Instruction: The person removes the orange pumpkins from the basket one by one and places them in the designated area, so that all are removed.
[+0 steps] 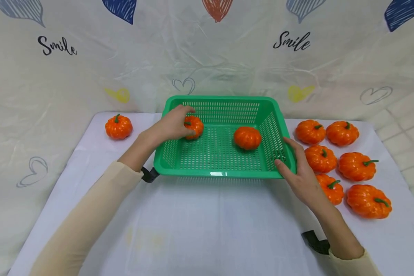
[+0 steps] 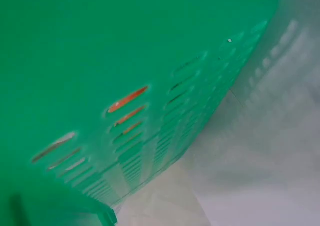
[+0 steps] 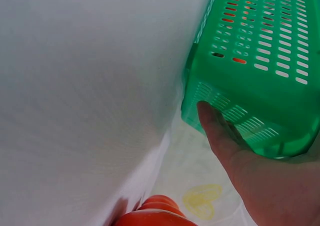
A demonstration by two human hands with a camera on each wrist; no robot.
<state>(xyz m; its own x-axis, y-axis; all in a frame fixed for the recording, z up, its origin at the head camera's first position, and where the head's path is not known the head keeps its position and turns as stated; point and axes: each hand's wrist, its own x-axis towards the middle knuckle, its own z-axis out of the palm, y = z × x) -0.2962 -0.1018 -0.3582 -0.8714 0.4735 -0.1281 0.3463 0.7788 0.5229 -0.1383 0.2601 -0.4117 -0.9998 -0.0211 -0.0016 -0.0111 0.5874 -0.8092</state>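
Note:
A green slotted plastic basket (image 1: 220,174) stands across the middle of the white-covered table. Inside it, near the left end, sits a small orange toy pumpkin (image 1: 195,124); my left hand (image 1: 174,123) reaches over the left rim and holds it, thumb in front and fingers curved behind. Another pumpkin (image 1: 247,138) lies in the right half of the basket. My right hand (image 1: 301,172) grips the basket's right front corner. In the left wrist view, the basket wall (image 2: 150,51) hides the left hand, with orange showing through its slots.
One pumpkin (image 1: 119,127) stands alone on the table at the back left. Several more, such as this big one (image 1: 369,201), stand in rows at the right, close to my right forearm. A printed cloth (image 1: 220,57) hangs right behind the basket.

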